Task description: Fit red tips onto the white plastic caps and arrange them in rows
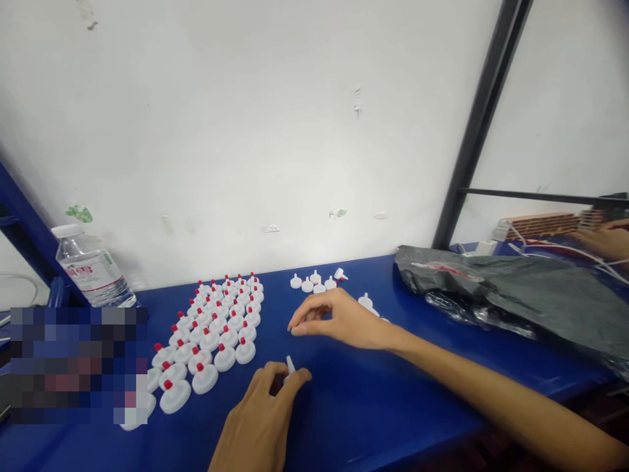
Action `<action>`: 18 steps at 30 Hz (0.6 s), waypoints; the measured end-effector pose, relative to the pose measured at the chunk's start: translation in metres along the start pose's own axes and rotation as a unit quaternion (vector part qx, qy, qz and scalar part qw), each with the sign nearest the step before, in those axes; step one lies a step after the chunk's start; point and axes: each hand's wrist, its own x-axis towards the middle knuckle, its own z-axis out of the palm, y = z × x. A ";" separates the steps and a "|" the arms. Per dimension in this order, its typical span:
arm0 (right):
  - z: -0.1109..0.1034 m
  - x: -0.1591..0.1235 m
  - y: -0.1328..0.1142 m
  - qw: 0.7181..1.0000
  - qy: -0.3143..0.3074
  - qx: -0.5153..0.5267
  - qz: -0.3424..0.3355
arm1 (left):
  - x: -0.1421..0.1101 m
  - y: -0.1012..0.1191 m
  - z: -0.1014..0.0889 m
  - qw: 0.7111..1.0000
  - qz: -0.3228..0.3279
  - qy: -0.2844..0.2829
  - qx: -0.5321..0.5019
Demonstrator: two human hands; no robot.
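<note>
White nozzle cap (289, 365), spout up, clasped in the left hand (260, 408).
The right hand (341, 319) hovers apart (its grip cannot be told) over the blue worktop (354, 400), right of red-tipped caps (209, 341).

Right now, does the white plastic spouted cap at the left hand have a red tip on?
Off: the white plastic spouted cap at the left hand ends bare and white, unlike the red-tipped round white caps nearby.
</note>
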 end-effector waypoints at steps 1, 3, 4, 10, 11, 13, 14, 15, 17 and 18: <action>0.006 -0.002 -0.001 0.999 -0.011 0.031 0.016 | -0.002 -0.002 0.001 1.000 0.000 0.006 -0.008; 0.013 -0.005 0.000 0.996 -0.025 0.076 0.041 | -0.004 -0.005 0.003 0.999 0.011 0.024 -0.021; 0.015 -0.006 0.002 0.995 -0.025 0.089 0.048 | -0.005 -0.006 0.004 0.999 0.018 0.034 -0.028; 0.018 -0.008 0.016 0.989 -0.024 0.128 0.077 | -0.006 -0.004 -0.001 0.995 0.055 0.071 -0.045; 0.019 -0.007 0.017 0.986 -0.031 0.140 0.082 | -0.006 -0.004 -0.001 0.994 0.058 0.077 -0.044; 0.021 -0.007 0.018 0.981 -0.043 0.163 0.097 | -0.006 -0.005 0.001 0.993 0.061 0.087 -0.042; 0.022 -0.007 0.019 0.978 -0.049 0.174 0.106 | -0.005 -0.005 0.002 0.993 0.063 0.091 -0.042; 0.023 -0.006 0.019 0.975 -0.052 0.182 0.114 | -0.005 -0.005 0.003 0.993 0.063 0.095 -0.042; 0.025 -0.005 0.020 0.972 -0.054 0.193 0.126 | -0.006 -0.006 0.005 0.992 0.065 0.102 -0.040; 0.026 -0.005 0.020 0.970 -0.054 0.198 0.127 | -0.006 -0.006 0.005 0.992 0.065 0.105 -0.037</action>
